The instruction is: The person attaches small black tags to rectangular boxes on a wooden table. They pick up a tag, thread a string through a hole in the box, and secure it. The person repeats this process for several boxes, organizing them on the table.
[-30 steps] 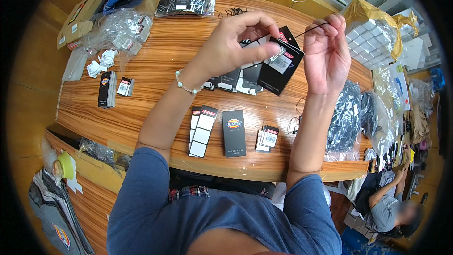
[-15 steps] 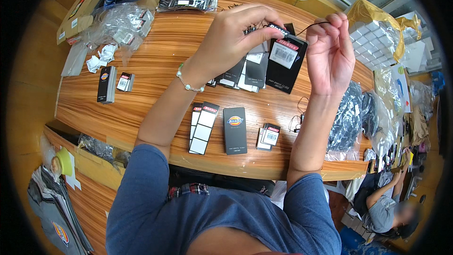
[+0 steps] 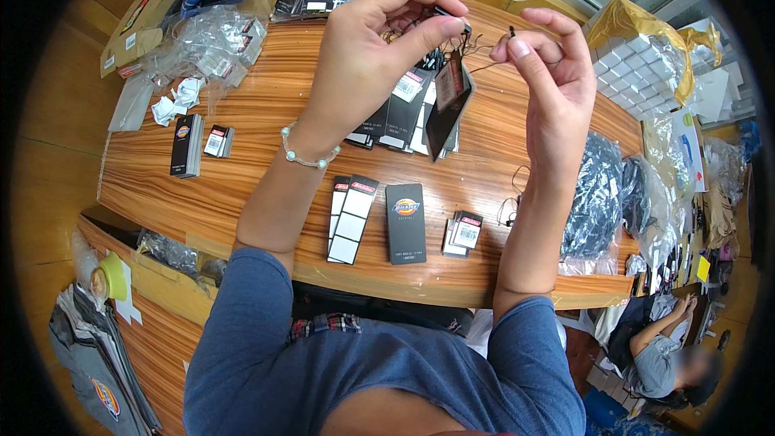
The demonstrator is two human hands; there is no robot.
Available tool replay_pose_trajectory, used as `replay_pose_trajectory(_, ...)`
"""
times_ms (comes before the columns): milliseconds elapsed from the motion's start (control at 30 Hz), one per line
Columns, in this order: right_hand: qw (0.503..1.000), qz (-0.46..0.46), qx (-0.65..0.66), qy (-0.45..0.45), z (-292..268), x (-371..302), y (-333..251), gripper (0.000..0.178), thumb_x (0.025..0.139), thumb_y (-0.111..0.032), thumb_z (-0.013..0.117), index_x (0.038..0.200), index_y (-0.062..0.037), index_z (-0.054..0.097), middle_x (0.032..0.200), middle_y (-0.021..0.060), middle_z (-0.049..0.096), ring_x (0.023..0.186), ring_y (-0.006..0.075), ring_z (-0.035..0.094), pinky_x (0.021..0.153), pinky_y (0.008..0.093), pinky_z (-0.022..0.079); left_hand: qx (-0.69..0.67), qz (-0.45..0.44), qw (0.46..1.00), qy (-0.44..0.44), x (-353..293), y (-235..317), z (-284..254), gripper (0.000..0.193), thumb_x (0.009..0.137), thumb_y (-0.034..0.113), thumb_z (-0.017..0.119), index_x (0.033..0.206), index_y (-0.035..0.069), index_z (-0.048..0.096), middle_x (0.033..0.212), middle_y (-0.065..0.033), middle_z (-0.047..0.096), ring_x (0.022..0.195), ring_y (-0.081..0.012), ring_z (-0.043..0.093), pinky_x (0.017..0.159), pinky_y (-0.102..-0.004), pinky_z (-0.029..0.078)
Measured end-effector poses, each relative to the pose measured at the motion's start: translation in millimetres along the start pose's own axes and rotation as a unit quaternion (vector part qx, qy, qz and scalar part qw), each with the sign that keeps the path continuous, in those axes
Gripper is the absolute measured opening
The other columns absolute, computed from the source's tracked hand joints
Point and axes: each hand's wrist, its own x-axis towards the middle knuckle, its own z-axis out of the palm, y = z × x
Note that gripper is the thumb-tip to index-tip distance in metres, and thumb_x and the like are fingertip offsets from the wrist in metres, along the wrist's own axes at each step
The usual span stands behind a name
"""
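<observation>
My left hand (image 3: 379, 56) is raised over the wooden table (image 3: 242, 169) and pinches the top of a dark hang tag (image 3: 446, 105) that dangles below its fingers. My right hand (image 3: 545, 81) is beside it and pinches the end of a thin black string (image 3: 488, 64) that runs across to the tag. Beneath the hands several black tags (image 3: 395, 117) lie spread on the table. Nearer the front edge lie a black card (image 3: 405, 223), two black-and-white tags (image 3: 349, 218) and a small stack of labels (image 3: 462, 234).
Clear plastic bags of tags (image 3: 206, 44) and crumpled paper lie at the far left. A pile of black strings in bags (image 3: 601, 194) sits at the right. A cardboard box (image 3: 141, 28) stands at the back left. A seated person (image 3: 670, 347) is at lower right.
Both hands have risen closer to the camera. The tag now hangs turned edge-on from my left fingers, and my right hand has pulled the string end up and apart.
</observation>
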Motion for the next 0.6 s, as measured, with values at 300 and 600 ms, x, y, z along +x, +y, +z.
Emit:
replay_pose_trajectory(300, 0.998, 0.01, -0.034, -0.05, 9.0, -7.4, -1.1, 0.018, 0.077, 0.003, 0.058, 0.091, 0.0007, 0.046, 0.08, 0.0037, 0.053, 0.072, 0.0096, 0.056, 0.066, 0.0206, 0.044, -0.034, -0.044, 0.998, -0.016, -2.4, 10.5, -0.2, 0.018, 0.082, 0.006, 0.059, 0.097, -0.002, 0.057, 0.089, -0.0068, 0.061, 0.081, -0.0094, 0.058, 0.072, -0.0206, 0.048)
replay_pose_trajectory(600, 0.997, 0.041, 0.016, -0.07, 8.9, -7.8, -4.1, 0.019, 0.077, 0.004, 0.055, 0.092, -0.0005, 0.044, 0.073, 0.003, 0.053, 0.068, 0.0074, 0.053, 0.064, 0.0196, 0.043, -0.102, -0.059, 0.993, -0.031, -2.9, 2.9, -0.6, 0.02, 0.079, 0.007, 0.062, 0.096, -0.002, 0.057, 0.089, -0.0057, 0.061, 0.077, -0.0081, 0.058, 0.07, -0.0194, 0.048)
